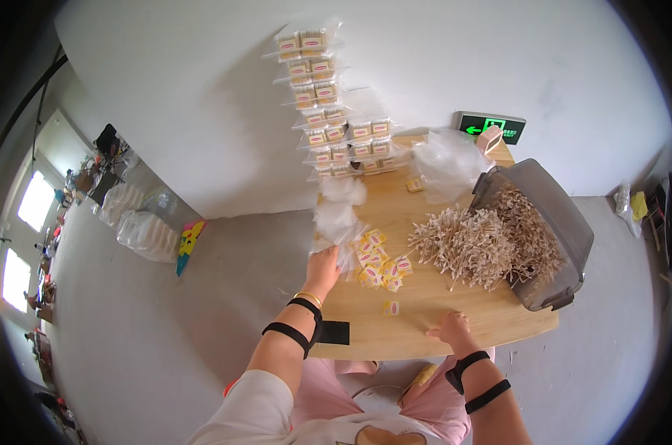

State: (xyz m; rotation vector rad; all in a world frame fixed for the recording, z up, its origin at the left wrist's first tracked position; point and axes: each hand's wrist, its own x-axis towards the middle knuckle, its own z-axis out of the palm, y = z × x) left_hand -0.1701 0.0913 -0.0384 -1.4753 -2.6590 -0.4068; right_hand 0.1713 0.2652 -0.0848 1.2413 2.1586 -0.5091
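My left hand (323, 268) is closed at the edge of a pile of clear plastic bags (336, 219) on the table's left side, fingers pinched on a bag. Close to its right lies a loose heap of small yellow-and-white label cards (380, 259). One single card (391, 308) lies apart, nearer the front edge. My right hand (452, 328) hovers at or rests on the front of the table, thumb apart from loosely bent fingers, with nothing visible in it. Beyond it, a big heap of cotton swabs (462, 245) spills from a tipped grey plastic bin (573, 222).
Filled clear packs (314, 93) rise in a tall stack at the wooden table's (425, 297) back left, beside a shorter stack (371, 141). More clear bags (447, 163) lie at the back, near a green-lit sign (492, 126). A black flat piece (334, 333) sits at the front-left edge.
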